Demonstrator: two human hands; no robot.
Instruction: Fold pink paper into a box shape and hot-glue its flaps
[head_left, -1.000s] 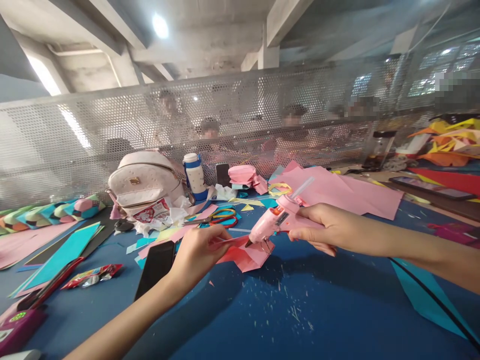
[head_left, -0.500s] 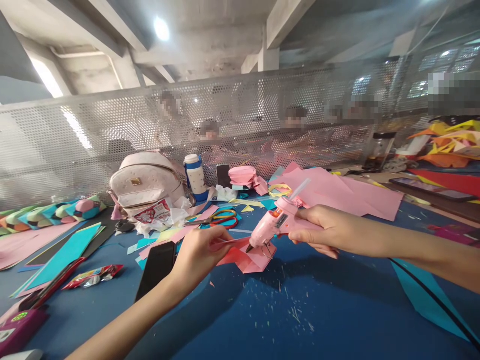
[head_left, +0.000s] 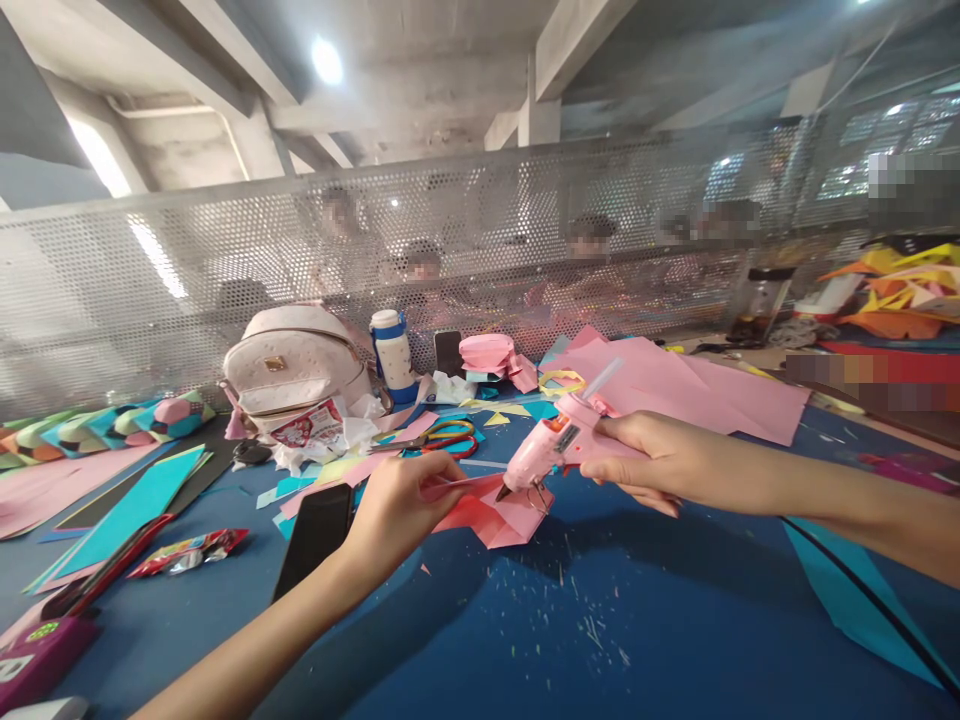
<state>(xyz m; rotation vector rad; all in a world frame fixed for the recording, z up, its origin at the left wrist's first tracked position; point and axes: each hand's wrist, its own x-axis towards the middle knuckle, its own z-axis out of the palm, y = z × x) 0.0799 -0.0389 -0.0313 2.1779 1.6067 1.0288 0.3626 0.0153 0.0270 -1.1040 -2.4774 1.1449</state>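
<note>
My right hand [head_left: 637,460] is wrapped round the grip of a pink hot glue gun [head_left: 536,452], a clear glue stick jutting from its back. Its dark nozzle points down at a folded piece of pink paper [head_left: 510,525], touching it or very close; I cannot tell which. Fingers of my left hand [head_left: 409,500] pinch the left edge of this paper above the blue table [head_left: 465,630]. Just beyond my left hand lie scissors [head_left: 442,436] with red and yellow handles. A black phone [head_left: 315,535] is beside my left wrist.
A pale backpack [head_left: 296,360] and a white-and-blue bottle [head_left: 392,355] stand before a perforated metal screen [head_left: 480,220]. Large pink sheets [head_left: 675,385] lie at back right. Blue paper strips [head_left: 135,510] and a red snack wrapper [head_left: 191,552] are left. A black cord [head_left: 862,595] crosses at right.
The glue gun's nozzle has shifted very slightly to the right along the pink paper. My left hand keeps the same hold.
</note>
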